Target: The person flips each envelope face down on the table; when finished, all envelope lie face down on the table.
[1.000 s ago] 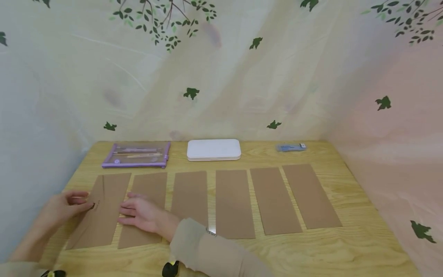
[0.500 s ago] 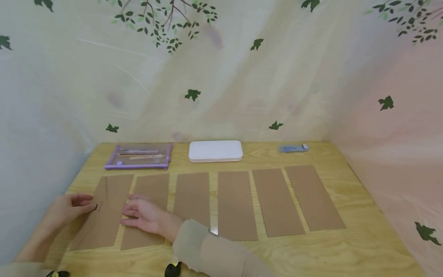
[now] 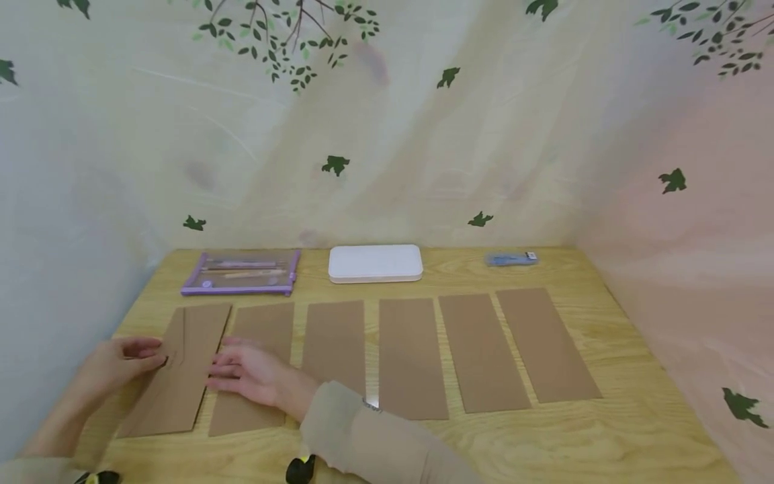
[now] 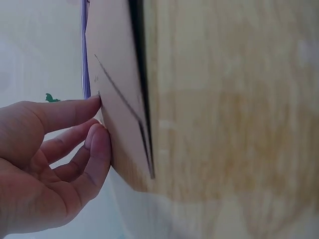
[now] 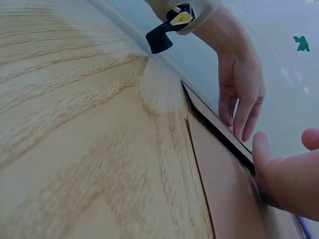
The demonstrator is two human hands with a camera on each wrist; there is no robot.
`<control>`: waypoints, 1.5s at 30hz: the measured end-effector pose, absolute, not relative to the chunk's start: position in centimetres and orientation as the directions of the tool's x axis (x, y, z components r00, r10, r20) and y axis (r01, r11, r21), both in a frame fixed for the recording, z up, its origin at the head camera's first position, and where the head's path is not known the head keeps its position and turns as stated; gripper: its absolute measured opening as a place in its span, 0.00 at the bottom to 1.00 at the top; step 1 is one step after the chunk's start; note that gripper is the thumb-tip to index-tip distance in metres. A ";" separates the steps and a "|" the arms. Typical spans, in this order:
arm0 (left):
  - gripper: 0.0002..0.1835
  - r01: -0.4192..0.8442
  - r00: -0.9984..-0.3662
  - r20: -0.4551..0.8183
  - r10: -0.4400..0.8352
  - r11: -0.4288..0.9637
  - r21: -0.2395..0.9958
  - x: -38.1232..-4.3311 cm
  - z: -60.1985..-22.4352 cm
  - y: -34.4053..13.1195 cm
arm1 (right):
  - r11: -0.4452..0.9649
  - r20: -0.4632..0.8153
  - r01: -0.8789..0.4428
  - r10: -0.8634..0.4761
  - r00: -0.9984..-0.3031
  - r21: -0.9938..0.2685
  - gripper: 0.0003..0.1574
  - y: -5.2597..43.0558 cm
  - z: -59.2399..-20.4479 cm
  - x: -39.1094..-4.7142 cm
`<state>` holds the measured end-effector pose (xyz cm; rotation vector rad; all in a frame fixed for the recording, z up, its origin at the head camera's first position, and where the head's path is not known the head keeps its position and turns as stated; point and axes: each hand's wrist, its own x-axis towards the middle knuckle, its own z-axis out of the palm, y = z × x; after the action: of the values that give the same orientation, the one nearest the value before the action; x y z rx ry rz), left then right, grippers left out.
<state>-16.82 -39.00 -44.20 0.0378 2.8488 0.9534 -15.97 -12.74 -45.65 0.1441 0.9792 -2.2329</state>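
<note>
A brown kraft envelope (image 3: 175, 376) lies farthest left in the row, its seam lines showing on top. My left hand (image 3: 123, 363) pinches its left edge between thumb and fingers, also plain in the left wrist view. The envelope's right edge stands slightly off the table, with a dark gap beneath it. At that edge is my right hand (image 3: 256, 373), reaching across the second brown rectangle (image 3: 242, 420). Its fingers are extended and spread, and in the right wrist view the thumb (image 5: 261, 152) is right at the envelope's edge, apart from the index finger.
Several more flat brown rectangles (image 3: 413, 359) continue the row to the right on the wooden table (image 3: 617, 430). Behind them are a purple-edged clear pencil pouch (image 3: 242, 272), a white case (image 3: 375, 263) and a small blue packet (image 3: 510, 259). A patterned curtain (image 3: 387, 134) surrounds the table.
The leftmost envelope's right edge has risen slightly from the table, and a dark line now shows along it. Both hands have stayed almost in place.
</note>
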 end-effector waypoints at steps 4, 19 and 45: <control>0.29 -0.006 -0.987 -0.132 0.090 0.803 0.596 -16.8 -44.0 -38.9 | -0.490 -0.367 0.629 -0.530 -0.765 -0.604 0.41 -12.9 -45.6 -16.0; 0.36 -0.191 -0.853 -0.412 0.319 0.544 0.817 -16.0 -42.0 -37.1 | -0.336 -0.288 0.620 -0.665 -0.689 -0.709 0.32 -13.2 -44.6 -16.0; 0.28 -0.153 -0.842 -0.299 0.448 0.332 0.931 -14.5 -40.4 -39.3 | -0.244 -0.318 0.619 -0.687 -0.654 -0.747 0.29 -14.4 -44.4 -14.9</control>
<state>-14.53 -39.32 -40.45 0.2582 2.0874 1.5409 -14.90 -14.45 -44.41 -0.0938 1.1417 -1.9794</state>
